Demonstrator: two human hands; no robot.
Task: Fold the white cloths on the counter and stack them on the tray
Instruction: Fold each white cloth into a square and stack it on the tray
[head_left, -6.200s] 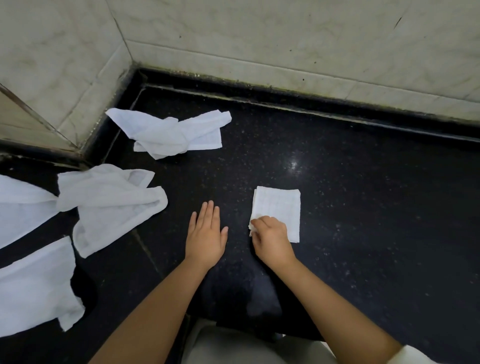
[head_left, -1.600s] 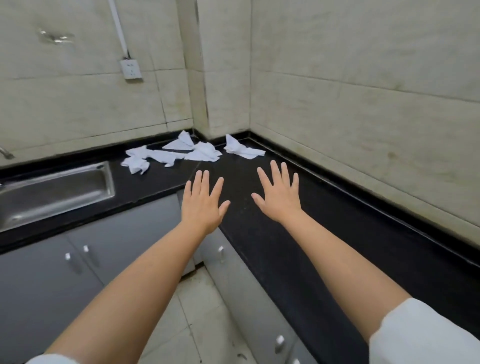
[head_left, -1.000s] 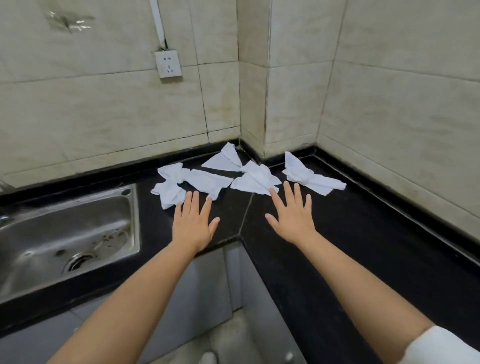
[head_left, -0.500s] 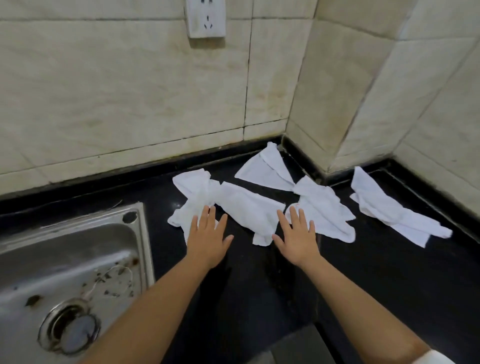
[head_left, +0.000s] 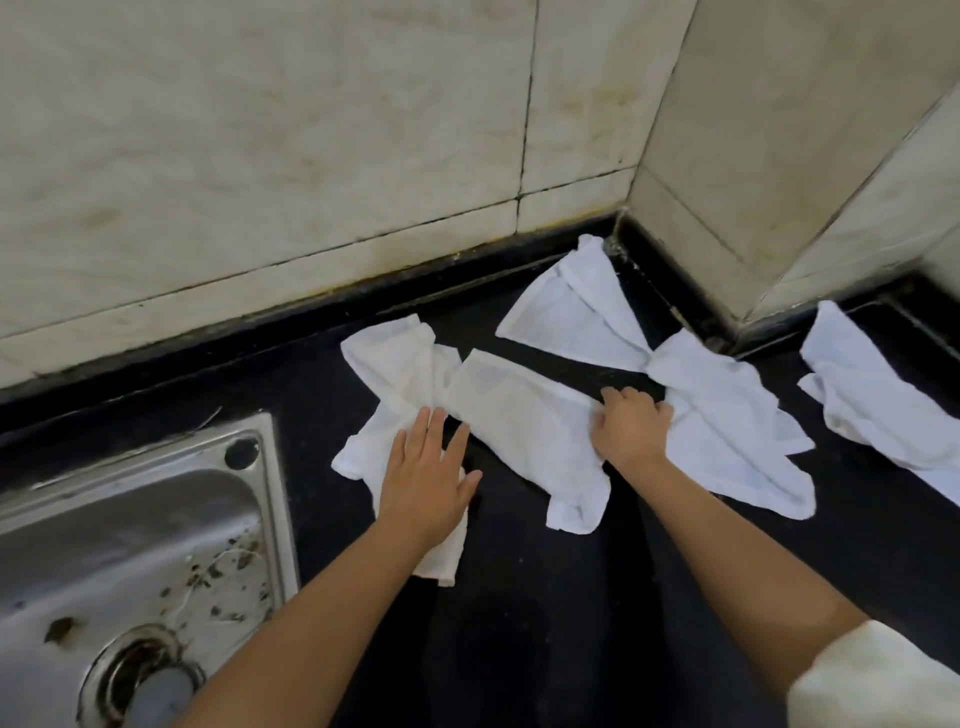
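Several crumpled white cloths lie on the black counter (head_left: 545, 597) near the wall corner. My left hand (head_left: 423, 480) rests flat, fingers straight, on the leftmost cloth (head_left: 395, 374). My right hand (head_left: 628, 428) has its fingers curled on the right edge of the middle cloth (head_left: 519, 421). Behind it lies another cloth (head_left: 576, 312) by the corner, one (head_left: 727, 426) just right of my right hand, and one (head_left: 872, 400) at the far right. No tray is in view.
A steel sink (head_left: 130, 561) with a drain sits at the lower left, close to the leftmost cloth. Tiled walls (head_left: 311, 156) rise behind the counter and a tiled pillar (head_left: 779, 156) juts out at the corner.
The view has closed in on the cloths. My left hand has come down onto the leftmost cloth, and my right hand has moved forward and curled onto the middle cloth's edge.
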